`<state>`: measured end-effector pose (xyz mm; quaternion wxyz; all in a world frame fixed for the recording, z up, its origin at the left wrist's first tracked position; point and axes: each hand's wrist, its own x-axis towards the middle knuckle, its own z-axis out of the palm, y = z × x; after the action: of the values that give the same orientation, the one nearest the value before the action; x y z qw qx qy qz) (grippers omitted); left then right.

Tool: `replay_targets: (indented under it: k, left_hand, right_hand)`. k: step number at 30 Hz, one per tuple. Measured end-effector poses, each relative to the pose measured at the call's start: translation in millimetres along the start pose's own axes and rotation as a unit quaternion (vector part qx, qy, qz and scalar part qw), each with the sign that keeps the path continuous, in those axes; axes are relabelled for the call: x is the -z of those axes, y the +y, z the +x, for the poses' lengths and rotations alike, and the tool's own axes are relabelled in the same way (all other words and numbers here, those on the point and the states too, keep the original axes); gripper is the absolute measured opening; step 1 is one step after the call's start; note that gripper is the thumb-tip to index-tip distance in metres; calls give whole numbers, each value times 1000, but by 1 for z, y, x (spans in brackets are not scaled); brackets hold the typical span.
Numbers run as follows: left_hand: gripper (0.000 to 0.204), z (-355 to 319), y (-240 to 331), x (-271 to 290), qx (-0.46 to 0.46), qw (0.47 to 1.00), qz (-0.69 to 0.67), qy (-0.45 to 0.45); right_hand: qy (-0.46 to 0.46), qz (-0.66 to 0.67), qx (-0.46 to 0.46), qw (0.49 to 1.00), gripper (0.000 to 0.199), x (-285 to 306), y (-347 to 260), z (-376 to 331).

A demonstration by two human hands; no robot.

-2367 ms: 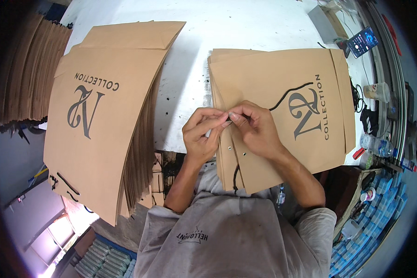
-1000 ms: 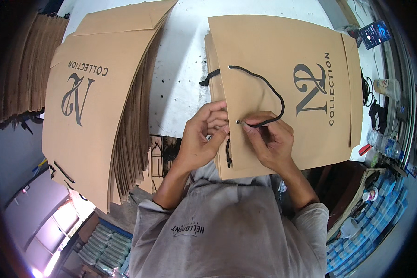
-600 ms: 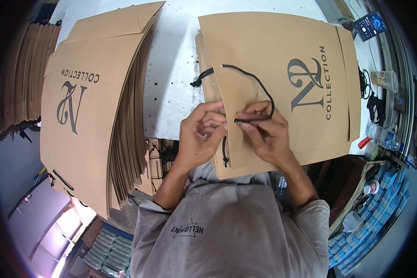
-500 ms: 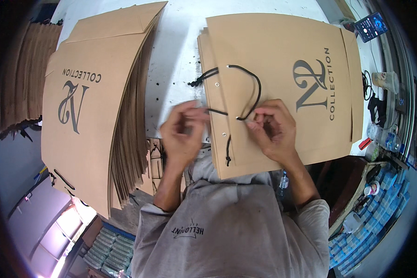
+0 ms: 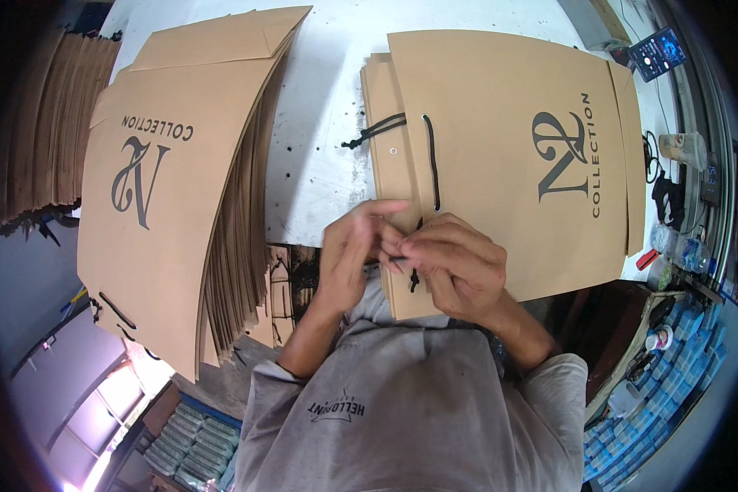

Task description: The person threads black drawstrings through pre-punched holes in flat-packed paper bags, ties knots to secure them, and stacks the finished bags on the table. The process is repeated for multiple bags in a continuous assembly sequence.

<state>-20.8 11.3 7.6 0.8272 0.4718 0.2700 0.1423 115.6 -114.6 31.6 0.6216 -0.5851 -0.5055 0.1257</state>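
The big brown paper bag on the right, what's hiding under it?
Under the top brown bag, edges of more flat brown bags peek out on its left side, all lying on the white table. How many are stacked there cannot be seen, because the top bag covers them.

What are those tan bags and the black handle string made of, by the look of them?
The bag under the hands looks like matte brown kraft paper or thin card: flat, creased edges, no shine. The black cord seems a woven textile string, limp and curving, threaded through a small eyelet that may be metal, though it is too small to tell.
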Motion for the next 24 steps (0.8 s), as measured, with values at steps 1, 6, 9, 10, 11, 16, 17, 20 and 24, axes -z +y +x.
replay_targets:
  k: [1, 6, 9, 10, 11, 16, 17, 20, 24]
  left_hand:
    - [42, 3, -1, -1, 34, 999, -37, -6]
    - [38, 8, -7, -16, -34, 996, 45, 65]
    - [17, 4, -6, -20, -164, 936, 292, 109]
    - [15, 8, -6, -17, -236, 907, 338, 89]
    - [14, 16, -6, -10, -305, 870, 382, 67]
    - [17, 20, -23, -9, -290, 931, 210, 68]
    - [18, 20, -23, -8, -277, 930, 234, 59]
    - [24, 23, -17, -11, -284, 916, 281, 30]
    - [19, 21, -31, -13, -304, 916, 258, 34]
  right_hand:
    - [-4, 10, 16, 1000, 23, 0, -2, 1]
    - [67, -80, -163, 981, 24, -8, 10, -9]
    - [19, -156, -179, 971, 22, -10, 16, -9]
    - [-10, -184, -160, 970, 20, -11, 16, -9]
    - [-28, -164, -162, 973, 18, -8, 15, -6]
    - [-64, -46, -250, 965, 10, 10, 13, 0]
    - [-50, -19, -265, 963, 9, 11, 14, -1]
    - [-22, 36, -287, 957, 9, 17, 19, -2]
    - [13, 82, -282, 956, 11, 10, 21, -7]
